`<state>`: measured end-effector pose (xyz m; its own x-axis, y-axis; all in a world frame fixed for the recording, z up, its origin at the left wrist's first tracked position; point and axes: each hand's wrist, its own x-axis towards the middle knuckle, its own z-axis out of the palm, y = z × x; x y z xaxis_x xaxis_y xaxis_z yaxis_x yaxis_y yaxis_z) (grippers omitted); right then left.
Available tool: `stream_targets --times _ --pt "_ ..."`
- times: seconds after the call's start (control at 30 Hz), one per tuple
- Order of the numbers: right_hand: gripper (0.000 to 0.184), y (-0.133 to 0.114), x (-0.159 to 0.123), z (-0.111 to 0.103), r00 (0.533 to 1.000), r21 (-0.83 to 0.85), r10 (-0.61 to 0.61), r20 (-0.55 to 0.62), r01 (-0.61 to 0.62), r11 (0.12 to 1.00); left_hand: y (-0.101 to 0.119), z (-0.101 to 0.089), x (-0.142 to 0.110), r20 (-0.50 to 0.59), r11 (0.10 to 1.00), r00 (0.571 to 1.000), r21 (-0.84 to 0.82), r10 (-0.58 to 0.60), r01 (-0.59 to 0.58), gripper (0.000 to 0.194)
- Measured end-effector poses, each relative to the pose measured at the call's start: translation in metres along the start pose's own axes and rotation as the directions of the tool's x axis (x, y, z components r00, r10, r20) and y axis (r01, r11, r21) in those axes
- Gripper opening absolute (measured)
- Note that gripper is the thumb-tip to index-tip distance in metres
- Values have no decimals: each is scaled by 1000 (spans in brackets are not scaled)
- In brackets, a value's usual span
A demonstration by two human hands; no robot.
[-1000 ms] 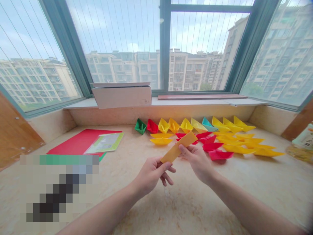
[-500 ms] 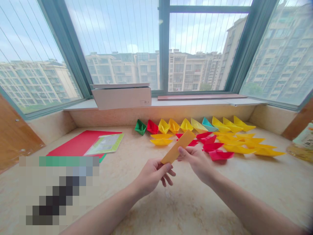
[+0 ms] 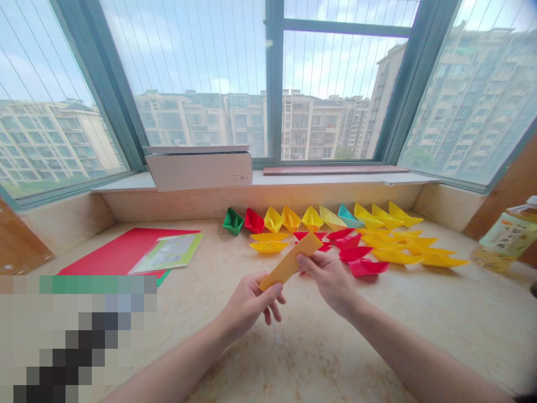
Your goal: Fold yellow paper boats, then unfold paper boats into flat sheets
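Observation:
A folded strip of orange-yellow paper [image 3: 290, 263] is held slanting in the air between both hands. My left hand [image 3: 257, 298] pinches its lower left end between thumb and fingers. On its right edge, my right hand [image 3: 329, 275] grips the strip, thumb on top and the other fingers behind it. Beyond the hands stand folded paper boats: a green boat [image 3: 233, 222], a red boat [image 3: 254, 220], a light blue boat [image 3: 349, 217] and several yellow ones. Nearest the right hand lies a pinkish-red paper boat [image 3: 368, 267], with yellow boats [image 3: 440, 260] farther right.
Red paper sheets [image 3: 113, 252] lie at the left under a green-edged clear packet [image 3: 176, 252]. A white box [image 3: 199, 170] sits on the window ledge. At the right is a bottle of yellowish liquid [image 3: 505, 235]. A blurred patch covers the lower left.
The view has turned slightly to the right, so more of the bottle shows. Both hands still grip the paper strip, in nearly the same pose.

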<state>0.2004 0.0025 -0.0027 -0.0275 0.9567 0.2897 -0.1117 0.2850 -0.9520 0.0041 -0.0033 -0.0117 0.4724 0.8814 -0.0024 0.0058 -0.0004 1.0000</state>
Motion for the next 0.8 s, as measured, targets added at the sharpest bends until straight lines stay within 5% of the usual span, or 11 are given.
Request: stream_targets --times 0.17,0.6,0.8 --pt "34 -1 -3 3 986 5 -3 169 2 1000 3 -1 0 -4 989 1000 145 11 -10 33" --pt "36 -8 -11 12 972 -91 -17 232 39 995 6 -6 -1 69 963 997 267 21 -39 37" --pt "47 -13 -10 6 993 -163 -87 79 99 982 6 -3 -2 110 962 993 273 -35 3 37"
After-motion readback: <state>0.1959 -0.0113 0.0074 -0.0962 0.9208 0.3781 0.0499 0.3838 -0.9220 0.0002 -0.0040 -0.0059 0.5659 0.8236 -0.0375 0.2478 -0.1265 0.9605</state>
